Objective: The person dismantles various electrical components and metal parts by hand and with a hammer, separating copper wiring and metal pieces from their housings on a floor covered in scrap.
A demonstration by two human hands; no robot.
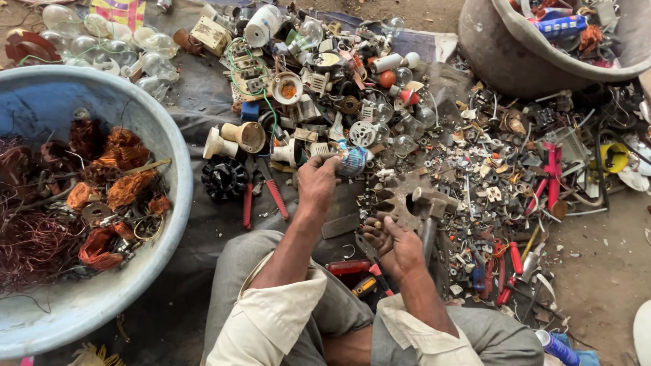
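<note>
While viewed from the head camera, seated low on a dark ground sheet (190, 271) strewn with scrap. Left hand (316, 181) raised over the heap, fingers closed round a small blue-and-white lamp part (353, 161), held clear of the sheet and near the cream lamp holders (237, 139). Right hand (391, 245) lower and nearer the lap, fingers curled, touching or just beside the handle of a hammer (432, 202); impossible to tell whether gripping that handle, some small piece, or nothing. Hammer head lying against a notched metal block (400, 202). Judging by looks: lamp part light and hard-shelled, probably brittle wherever glass or thin plastic remains, so best pinched round the stout body rather than by the edges. Off to the left, a blue basin (178, 177) of copper windings, with red-handled pliers (261, 196) and a black toothed wheel (224, 179) between basin and left hand. Clear bulbs (102, 42) at top left, a grey tub (485, 57) at top right.
</note>
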